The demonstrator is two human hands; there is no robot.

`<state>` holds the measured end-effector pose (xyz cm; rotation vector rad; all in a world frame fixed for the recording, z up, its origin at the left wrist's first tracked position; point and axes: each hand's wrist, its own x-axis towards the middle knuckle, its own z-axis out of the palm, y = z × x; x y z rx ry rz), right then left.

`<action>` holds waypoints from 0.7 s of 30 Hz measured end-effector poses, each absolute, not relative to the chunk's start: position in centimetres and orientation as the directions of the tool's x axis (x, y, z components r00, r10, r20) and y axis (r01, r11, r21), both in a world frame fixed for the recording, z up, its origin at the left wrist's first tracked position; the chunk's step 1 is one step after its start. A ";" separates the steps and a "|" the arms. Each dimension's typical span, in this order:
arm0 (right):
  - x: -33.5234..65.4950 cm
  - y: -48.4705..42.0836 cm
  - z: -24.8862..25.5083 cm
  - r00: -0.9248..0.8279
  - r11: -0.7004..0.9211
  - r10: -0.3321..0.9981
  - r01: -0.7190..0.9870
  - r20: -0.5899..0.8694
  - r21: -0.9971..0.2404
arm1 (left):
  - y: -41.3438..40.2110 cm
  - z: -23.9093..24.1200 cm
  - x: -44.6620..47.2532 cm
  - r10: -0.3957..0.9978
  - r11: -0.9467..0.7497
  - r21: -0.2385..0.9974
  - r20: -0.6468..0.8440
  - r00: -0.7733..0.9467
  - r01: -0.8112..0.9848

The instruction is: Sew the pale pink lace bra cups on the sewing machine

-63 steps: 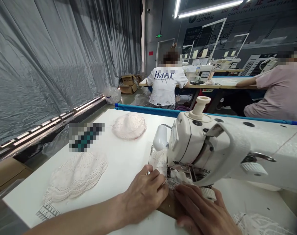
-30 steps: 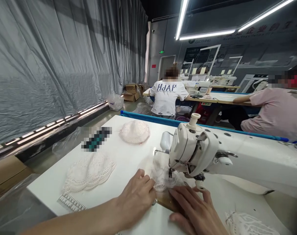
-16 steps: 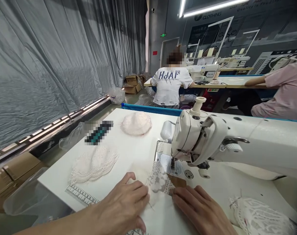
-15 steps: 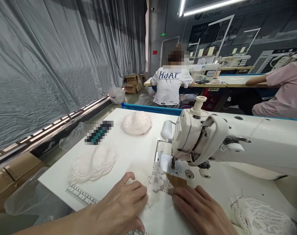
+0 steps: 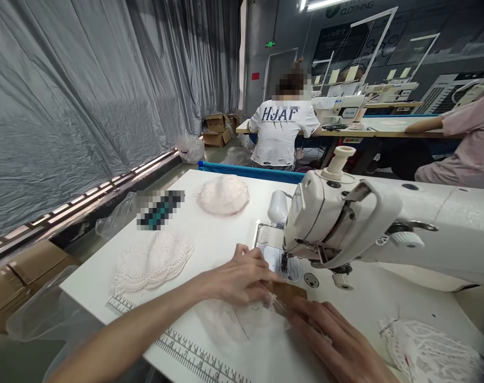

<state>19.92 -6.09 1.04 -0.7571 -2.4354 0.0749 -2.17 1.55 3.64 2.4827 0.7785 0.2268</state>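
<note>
My left hand is bent over a sheer white lace piece just left of the needle, thumb and fingers closed on its edge. The sheer part of the lace spreads on the table below that hand. My right hand lies to the right, its fingers pressed together at the lace's other end. Between the hands is a flat brown piece, partly covered by fingers. Just beyond it stand the presser foot and white head of a sewing machine.
Stacked cream lace cups lie at the left and a round pile of cups at the back. More white lace sits at the right. Ruler marks run along the front edge. Two people work at machines beyond.
My left hand has moved right and forward to the lace near the needle, closing on its edge. My right hand has shifted slightly right. The view has turned a little.
</note>
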 end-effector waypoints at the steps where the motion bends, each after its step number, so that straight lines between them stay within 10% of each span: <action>1: 19.8 -6.1 1.1 -0.656 0.823 0.558 0.518 0.509 -0.234 | 1.7 3.5 -2.5 0.594 -0.691 0.519 0.012 0.805 0.503; 14: 19.9 -5.8 0.7 -0.647 0.805 0.592 0.496 0.480 -0.325 | 0.9 2.7 -1.9 0.696 -0.686 0.432 0.155 0.701 0.586; 21: 19.6 -6.1 1.8 -0.549 0.673 0.722 0.415 0.421 -0.613 | 0.5 2.0 -1.7 0.520 -0.786 0.486 0.184 0.834 0.383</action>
